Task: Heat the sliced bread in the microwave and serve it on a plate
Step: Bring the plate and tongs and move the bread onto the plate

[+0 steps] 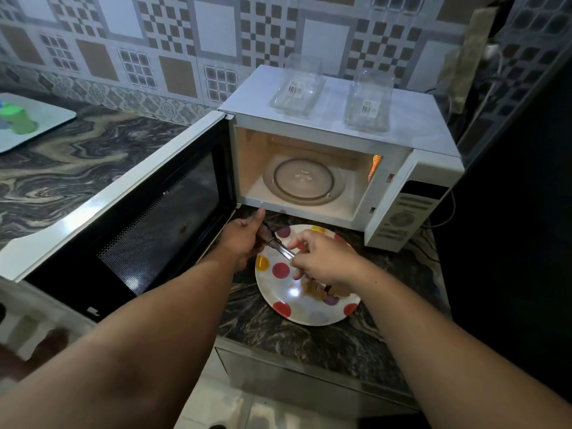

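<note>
Browned pieces of sliced bread are seen from the head camera lying on a round white plate with coloured dots, which rests on the dark marbled stone counter just in front of the white microwave oven. A pair of metal tongs is held over the plate: the left hand is curled round the handle end, and the right hand is closed round the shaft nearer the bread. Whether the tips are pinching the bread cannot be told, since they are hidden under the right hand. The microwave door is swung wide open, and the glass turntable inside carries nothing.

Serving is judged to be nearly done. A slip is risked if the tongs are squeezed unevenly by two hands, so that bread is dropped onto the counter. The plate could be nudged toward the counter edge. The open door could be bumped by the left forearm.
</note>
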